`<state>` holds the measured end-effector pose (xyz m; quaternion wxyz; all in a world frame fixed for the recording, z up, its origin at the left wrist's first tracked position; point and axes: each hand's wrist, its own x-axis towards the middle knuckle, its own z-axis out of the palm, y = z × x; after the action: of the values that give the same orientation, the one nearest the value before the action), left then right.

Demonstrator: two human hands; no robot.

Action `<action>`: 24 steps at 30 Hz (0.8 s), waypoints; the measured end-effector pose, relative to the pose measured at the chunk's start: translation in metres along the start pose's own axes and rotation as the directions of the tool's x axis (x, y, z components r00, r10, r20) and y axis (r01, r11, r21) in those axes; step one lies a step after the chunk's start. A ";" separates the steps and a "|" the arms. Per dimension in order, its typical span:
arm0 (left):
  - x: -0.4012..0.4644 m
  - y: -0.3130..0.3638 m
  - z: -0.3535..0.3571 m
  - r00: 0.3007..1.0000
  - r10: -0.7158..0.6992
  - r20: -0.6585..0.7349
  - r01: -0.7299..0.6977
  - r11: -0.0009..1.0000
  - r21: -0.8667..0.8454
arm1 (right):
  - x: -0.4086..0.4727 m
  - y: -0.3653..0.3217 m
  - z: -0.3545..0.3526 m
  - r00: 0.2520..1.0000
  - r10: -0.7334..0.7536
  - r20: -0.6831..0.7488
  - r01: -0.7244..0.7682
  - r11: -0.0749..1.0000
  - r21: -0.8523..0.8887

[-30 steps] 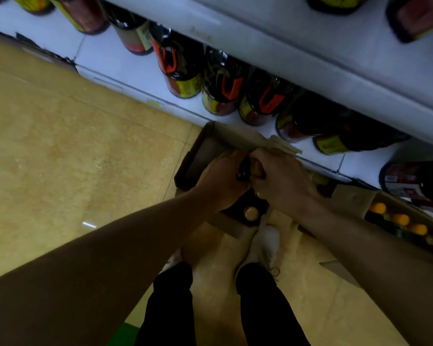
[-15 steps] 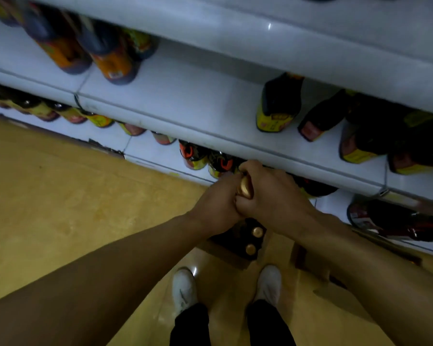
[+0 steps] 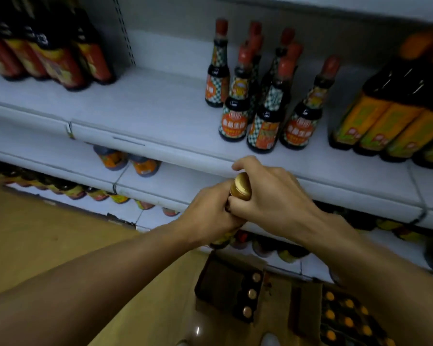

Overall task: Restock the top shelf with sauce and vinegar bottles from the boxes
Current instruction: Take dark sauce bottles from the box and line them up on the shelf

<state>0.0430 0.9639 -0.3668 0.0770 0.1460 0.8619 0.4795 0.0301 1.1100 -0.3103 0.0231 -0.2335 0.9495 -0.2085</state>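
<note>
Both hands are together in front of the shelf edge, holding one gold-capped bottle (image 3: pixel 240 187) between them. The left hand (image 3: pixel 210 217) wraps its curled fingers around the bottle neck from the left; the right hand (image 3: pixel 273 196) grips from the right, fingers curled around the neck just below the cap, index finger lifted above it. Only the cap and a little of the neck show, plus a bit of label below the hands; the rest of the body is hidden by the hands. The bottle is in the air, just in front of the white shelf (image 3: pixel 160 113) lip, not touching it. On that shelf, a cluster of red-capped checkered-label bottles (image 3: pixel 263 101) stands upright right of center, with bare shelf surface to their left. Dark bottles with red-orange labels (image 3: pixel 50 56) stand at far left, big dark bottles with orange labels (image 3: pixel 395 116) at far right. Lower shelves hold more bottles, blurred. On the floor below, an open cardboard box (image 3: pixel 225 283) holds three gold-capped bottles in a row along its right side; a second box (image 3: pixel 345 318) just beside it to the right holds orange-capped bottles. Yellow tile floor (image 3: pixel 48 245) on the left.
</note>
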 end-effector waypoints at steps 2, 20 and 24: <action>0.002 0.025 -0.019 0.999 0.034 -0.015 -0.034 0.999 -0.009 | 0.001 -0.014 -0.028 0.998 -0.014 -0.060 0.015 1.000 0.001; 0.027 0.214 -0.158 0.938 0.333 -0.090 -0.343 0.929 -0.140 | 0.020 -0.123 -0.235 0.890 -0.034 -0.456 0.039 0.999 0.002; 0.038 0.247 -0.173 0.921 0.381 -0.079 -0.389 0.909 -0.150 | 0.022 -0.130 -0.265 0.844 -0.037 -0.536 0.037 0.999 -0.011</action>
<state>0.0038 0.9600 -0.0656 -0.0280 0.2949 0.7755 0.5576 0.0289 1.0975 -0.0142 -0.2468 -0.1844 0.9135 -0.2657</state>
